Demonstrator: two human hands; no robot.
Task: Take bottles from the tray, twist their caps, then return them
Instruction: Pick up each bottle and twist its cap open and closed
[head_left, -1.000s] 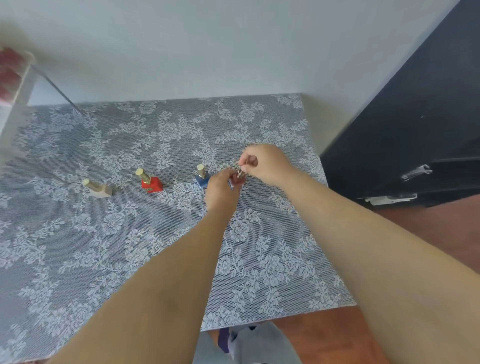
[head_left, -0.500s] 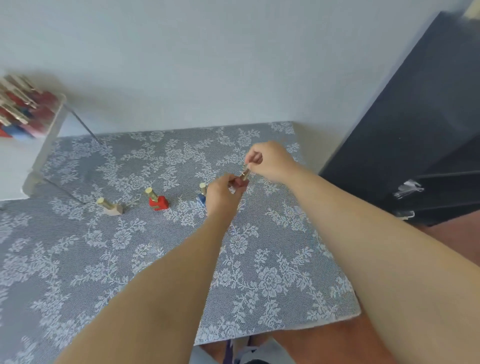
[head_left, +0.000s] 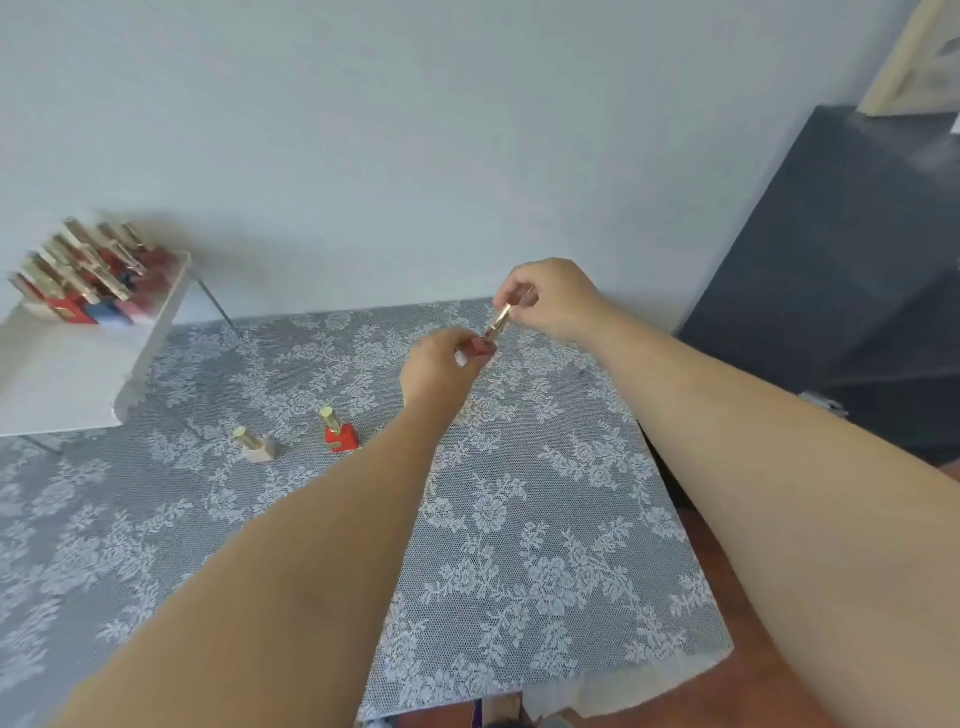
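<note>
Both hands are raised above the far part of the bench (head_left: 545, 519), which is covered with a grey lace-patterned cloth. The left hand (head_left: 441, 364) is closed around the body of a small dark red bottle (head_left: 480, 347), gripping it between fingers and thumb. The right hand (head_left: 550, 301), just beyond and to the right of the left, pinches the bottle's gold cap (head_left: 500, 321) between thumb and fingertips. The bottle is tilted, cap end pointing up toward the right hand. Whether the cap is seated on the bottle or loosened cannot be told.

Below and to the left of the left hand, two further bottles stand on the cloth: a bright red bottle (head_left: 340, 434) with a gold cap, and, farther left, a beige bottle (head_left: 257, 448) with a gold cap. They stand near each other without touching. Each leans its cap toward the left.

Well to the left of both hands, at the far left corner, a white tray (head_left: 78, 364) sits raised on thin legs. A cluster of gold-capped bottles (head_left: 88, 280) in red, blue and pink stands at its far end; the view there is blurred and the count cannot be told.

To the right of the right hand stands a dark cabinet (head_left: 831, 270).
</note>
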